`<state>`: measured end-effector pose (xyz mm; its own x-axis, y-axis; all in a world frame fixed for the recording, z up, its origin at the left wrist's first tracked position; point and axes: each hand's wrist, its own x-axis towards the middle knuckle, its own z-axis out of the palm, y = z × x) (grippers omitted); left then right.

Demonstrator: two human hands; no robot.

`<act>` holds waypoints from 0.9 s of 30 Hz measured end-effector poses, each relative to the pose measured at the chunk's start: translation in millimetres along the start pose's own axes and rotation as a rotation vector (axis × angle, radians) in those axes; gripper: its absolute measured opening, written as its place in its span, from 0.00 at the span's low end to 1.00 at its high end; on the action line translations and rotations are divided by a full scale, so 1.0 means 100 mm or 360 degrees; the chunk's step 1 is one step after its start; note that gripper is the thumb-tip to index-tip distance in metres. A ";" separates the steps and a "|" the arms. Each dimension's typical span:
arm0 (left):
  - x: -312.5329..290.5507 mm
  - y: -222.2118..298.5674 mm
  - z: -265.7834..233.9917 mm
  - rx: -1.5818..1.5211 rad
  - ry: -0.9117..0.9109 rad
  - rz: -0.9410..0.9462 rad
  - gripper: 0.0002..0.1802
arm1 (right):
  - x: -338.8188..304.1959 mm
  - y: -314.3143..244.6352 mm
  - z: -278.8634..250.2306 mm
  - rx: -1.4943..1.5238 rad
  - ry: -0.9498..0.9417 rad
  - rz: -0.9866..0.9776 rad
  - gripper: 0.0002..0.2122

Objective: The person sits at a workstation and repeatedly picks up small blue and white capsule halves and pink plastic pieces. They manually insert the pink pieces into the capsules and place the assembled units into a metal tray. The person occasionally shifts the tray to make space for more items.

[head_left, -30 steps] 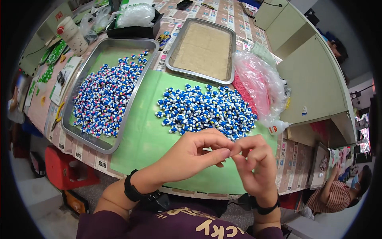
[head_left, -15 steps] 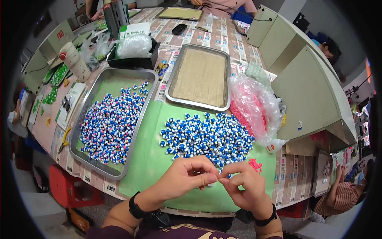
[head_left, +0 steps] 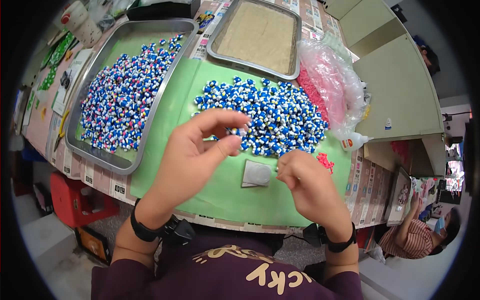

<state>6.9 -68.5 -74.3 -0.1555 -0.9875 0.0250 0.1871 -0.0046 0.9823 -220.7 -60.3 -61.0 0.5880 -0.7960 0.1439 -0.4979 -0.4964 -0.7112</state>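
My left hand (head_left: 187, 152) is over the green mat (head_left: 220, 202), at the near left edge of a pile of small blue and white pieces (head_left: 280, 117). Its thumb and forefinger are apart, with a few pieces showing in the gap. My right hand (head_left: 312, 182) is curled closed near the pile's front edge, fingertips pointing down; whatever they pinch is hidden. Between the hands lies a small grey square (head_left: 256, 174) with a round glossy patch. Small pink pieces (head_left: 325, 162) are beside my right hand. A white nozzle bottle (head_left: 354, 141) lies behind them.
A metal tray (head_left: 142, 137) of blue, white and pink pieces is at left; another tray (head_left: 255, 37), lined brown, is at the back. A clear plastic bag (head_left: 332, 75) lies over more pink pieces. Beige panels (head_left: 395, 90) border the right. Yellow-handled pliers (head_left: 62, 129) lie far left.
My hands were together at the fingertips and have moved apart. The left went left toward the pile and opened; the right curled downward. The view has tilted down, uncovering the grey square.
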 end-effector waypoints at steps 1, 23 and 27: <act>-0.01 0.01 -0.02 -0.0045 0.0078 -0.0029 0.11 | 0.01 -0.01 0.02 -0.0047 -0.0050 0.0002 0.09; -0.05 0.03 0.12 -0.0545 -0.0160 -0.0160 0.13 | 0.25 -0.40 0.02 0.0595 0.0590 -0.0025 0.12; -0.08 0.05 0.22 -0.0521 -0.0120 -0.0080 0.14 | 0.26 -0.36 0.08 0.0662 0.0703 -0.0081 0.11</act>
<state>-12.0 -57.1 -65.2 -0.2417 -0.9703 0.0037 0.4768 -0.1155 0.8714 -182.2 -60.7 -37.2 0.2401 -0.8874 0.3934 -0.1328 -0.4315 -0.8923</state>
